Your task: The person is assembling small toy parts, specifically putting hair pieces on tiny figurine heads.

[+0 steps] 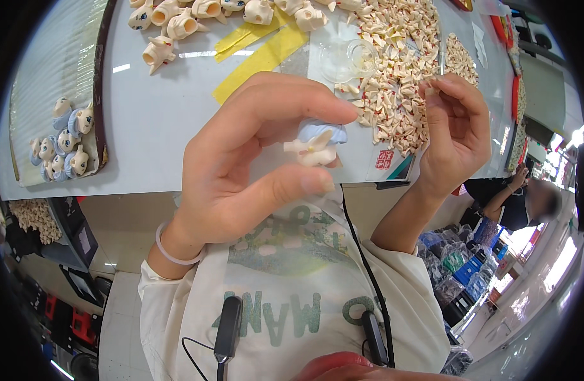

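Note:
Between the thumb and fingers of my left hand [241, 146] is a small cream doll head with pale blue hair [319, 141], turned on its side with a pointed ear outward. My right hand [454, 130] is raised at the right, thumb and fingertips pinched together. Whatever sits in that pinch is too small to make out. A big pile of small cream pointed pieces [400, 76], some with red marks, spreads on the table beyond and beside my right hand. The two hands are apart.
Several hollow cream doll heads [181, 24] lie at the table's far side, near yellow tape strips [260, 63]. At left, a wrap-lined tray [57, 63] holds several blue-haired heads [66, 141]. A clear round dish [359, 56] stands by the pile. Another person [521, 197] is at far right.

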